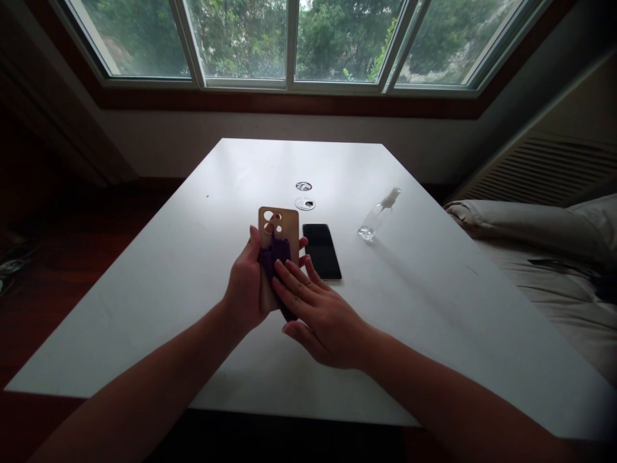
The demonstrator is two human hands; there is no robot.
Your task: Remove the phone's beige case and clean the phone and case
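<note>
In the head view my left hand [245, 280] is closed around a tan phone case [290, 222], holding it upright above the table, with its camera cutouts at the top. A purple cloth [282, 247] lies across the case's face. My right hand [321, 308] keeps the cloth pressed to the case under its nearly straight fingers, thumb apart below. Fingertips of my left hand show past the case's right edge. Just right of the case, a dark-screened phone [322, 251] lies face up on the white table [159, 302].
A clear spray bottle [378, 215] with a whitish top stands on the table to the right. Two round fittings [304, 203] are set in the tabletop beyond the case. A cushioned seat [525, 257] is at the right, and a window [289, 45] lies ahead.
</note>
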